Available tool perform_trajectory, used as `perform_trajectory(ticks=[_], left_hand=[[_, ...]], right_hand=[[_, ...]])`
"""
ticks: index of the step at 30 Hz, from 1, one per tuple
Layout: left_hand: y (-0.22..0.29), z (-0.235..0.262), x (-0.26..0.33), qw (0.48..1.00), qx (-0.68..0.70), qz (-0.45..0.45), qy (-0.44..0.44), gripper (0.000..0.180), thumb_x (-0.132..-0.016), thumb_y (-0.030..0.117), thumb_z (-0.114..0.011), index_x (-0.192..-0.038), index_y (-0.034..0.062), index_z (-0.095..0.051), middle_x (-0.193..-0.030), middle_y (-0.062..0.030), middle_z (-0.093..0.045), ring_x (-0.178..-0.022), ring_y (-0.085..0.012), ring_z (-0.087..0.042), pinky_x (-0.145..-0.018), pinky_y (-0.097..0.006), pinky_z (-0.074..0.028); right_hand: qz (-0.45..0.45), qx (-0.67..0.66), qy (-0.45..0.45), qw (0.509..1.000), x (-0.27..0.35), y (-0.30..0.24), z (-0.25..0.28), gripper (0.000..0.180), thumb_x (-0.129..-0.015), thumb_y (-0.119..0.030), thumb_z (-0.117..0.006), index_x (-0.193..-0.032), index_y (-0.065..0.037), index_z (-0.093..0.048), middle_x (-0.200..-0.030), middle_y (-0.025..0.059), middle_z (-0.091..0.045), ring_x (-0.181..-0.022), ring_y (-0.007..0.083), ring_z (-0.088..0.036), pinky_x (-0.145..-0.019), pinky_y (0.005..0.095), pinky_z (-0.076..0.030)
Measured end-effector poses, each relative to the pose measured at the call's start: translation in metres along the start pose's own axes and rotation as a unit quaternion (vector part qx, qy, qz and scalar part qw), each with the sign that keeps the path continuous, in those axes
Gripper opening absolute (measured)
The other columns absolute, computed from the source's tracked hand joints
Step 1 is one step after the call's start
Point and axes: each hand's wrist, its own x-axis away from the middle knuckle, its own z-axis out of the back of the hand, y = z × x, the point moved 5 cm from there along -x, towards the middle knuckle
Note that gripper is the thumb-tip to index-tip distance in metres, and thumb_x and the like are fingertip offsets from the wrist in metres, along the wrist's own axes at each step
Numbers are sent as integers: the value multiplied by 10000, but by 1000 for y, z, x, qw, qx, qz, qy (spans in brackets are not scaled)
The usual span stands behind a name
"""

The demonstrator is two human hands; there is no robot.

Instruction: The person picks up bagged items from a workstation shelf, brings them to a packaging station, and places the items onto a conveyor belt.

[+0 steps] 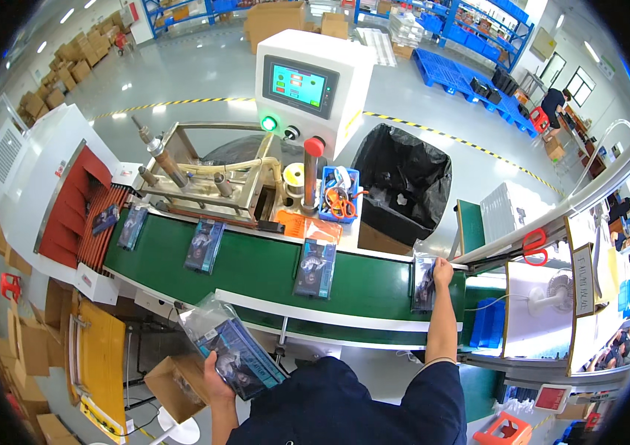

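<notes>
My left hand (216, 380) is closed round a stack of flat dark-blue boxes (239, 354) in loose clear film, held tilted in front of the conveyor's near edge. At the belt's right end my right hand (442, 273) grips the edge of a film-wrapped box (424, 285), which stands or lies on the green conveyor belt (259, 271); which of the two I cannot tell. Farther left on the belt lie a middle box (315, 268), another box (204, 246) and a third (133, 226). One more small box (106, 219) lies at the tunnel mouth.
A white tunnel machine with red curtain strips (67, 200) stands at the left end. Behind the belt are a control panel (302, 85), a blue basket with orange scissors (339, 200) and a black-lined bin (402, 182). An open carton (178, 386) sits below left.
</notes>
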Motion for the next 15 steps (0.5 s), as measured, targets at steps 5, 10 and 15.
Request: perform_trajectory(ticks=[5, 10, 15], left_hand=[[-1, -6, 5, 1000, -4, 25, -18, 423, -795, 273, -522, -1122, 6, -497, -1035, -135, -588, -915, -279, -583, -835, -411, -460], [-16, -10, -2, 987, -60, 100, -111, 420, -802, 244, -522, -1130, -17, -493, -1038, -156, -587, -917, -266, -591, -833, -397, -470], [-24, -22, 5, 982, -38, 123, -139, 421, -817, 201, -502, -1167, -27, -453, -1065, -156, -573, -942, -259, -584, -848, -385, -464]], right_hand=[[10, 104, 34, 994, 18, -43, 8, 354, -802, -347, -528, -940, -33, -619, -851, 212, -582, -820, 351, -551, -736, 427, -430], [124, -122, -173, 969, 71, -108, -11, 311, -792, -249, -566, -1018, -37, -590, -854, 138, -573, -769, 243, -553, -674, 349, -436], [166, -320, -640, 679, 265, -300, 9, 321, -834, -254, -595, -1046, -14, -593, -1029, 84, -592, -876, 151, -565, -790, 274, -444]])
